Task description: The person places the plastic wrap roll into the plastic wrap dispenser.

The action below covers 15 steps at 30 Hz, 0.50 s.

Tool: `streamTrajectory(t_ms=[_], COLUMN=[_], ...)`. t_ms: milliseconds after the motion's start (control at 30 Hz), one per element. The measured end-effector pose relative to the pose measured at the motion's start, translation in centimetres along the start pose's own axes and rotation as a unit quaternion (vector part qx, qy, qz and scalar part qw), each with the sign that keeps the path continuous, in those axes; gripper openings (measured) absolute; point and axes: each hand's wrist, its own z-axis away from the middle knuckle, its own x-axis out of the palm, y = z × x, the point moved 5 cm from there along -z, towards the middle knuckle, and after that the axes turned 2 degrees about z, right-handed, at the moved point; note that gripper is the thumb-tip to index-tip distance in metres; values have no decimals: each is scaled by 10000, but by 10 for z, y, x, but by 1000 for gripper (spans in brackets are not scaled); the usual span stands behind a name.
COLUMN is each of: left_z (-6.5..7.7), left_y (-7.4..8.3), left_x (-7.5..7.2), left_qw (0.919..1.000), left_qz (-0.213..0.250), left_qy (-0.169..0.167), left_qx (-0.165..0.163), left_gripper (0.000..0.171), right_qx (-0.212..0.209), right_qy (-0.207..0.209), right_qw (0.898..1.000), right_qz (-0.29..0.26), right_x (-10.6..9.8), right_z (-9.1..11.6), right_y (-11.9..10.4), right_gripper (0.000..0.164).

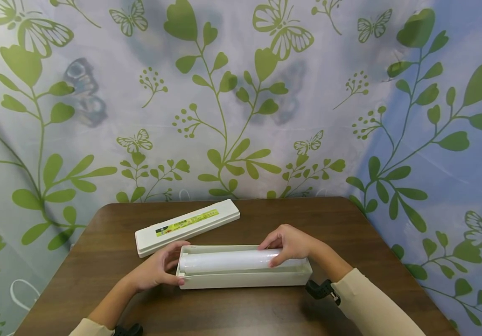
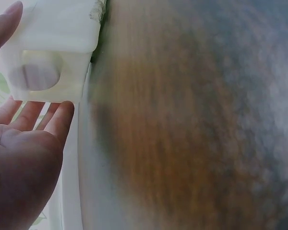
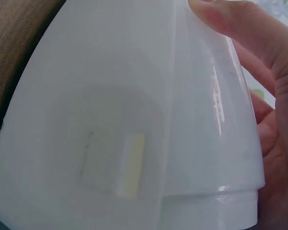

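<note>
A long white box (image 1: 245, 281) lies lengthwise across the table with its top off. Inside it sits a roll of clear plastic wrap (image 1: 224, 261), glossy in the right wrist view. My left hand (image 1: 153, 270) grips the box's left end, thumb at the near corner and fingers at the far side. In the left wrist view, fingertips of that hand (image 2: 31, 158) touch the end wall, which has a round mark. My right hand (image 1: 293, 242) holds the roll toward its right end, thumb on the near side and fingers on the far side.
Behind the box, a white lid (image 1: 224, 212) with a yellow-green label lies slantwise on the brown wooden table (image 1: 291, 214). A leaf-and-butterfly patterned curtain (image 1: 232, 116) hangs behind the table and along both sides. A white cord loop (image 1: 11, 291) hangs at the left.
</note>
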Motion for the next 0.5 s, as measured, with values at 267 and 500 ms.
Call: streamTrajectory(t_ms=[267,500], left_z=[0,-1], left_y=[1,-1], left_x=[0,0], left_qw=[10000,9999], left_qz=[-36,-94], left_qy=[0,19], left_qx=[54,35], left_gripper=[89,88], right_qx=[227,150], right_qy=[162,255], right_qw=[9992,9986], right_qz=[286,440], right_x=[1,3], right_z=[3,6], right_y=[0,3], right_gripper=[37,37])
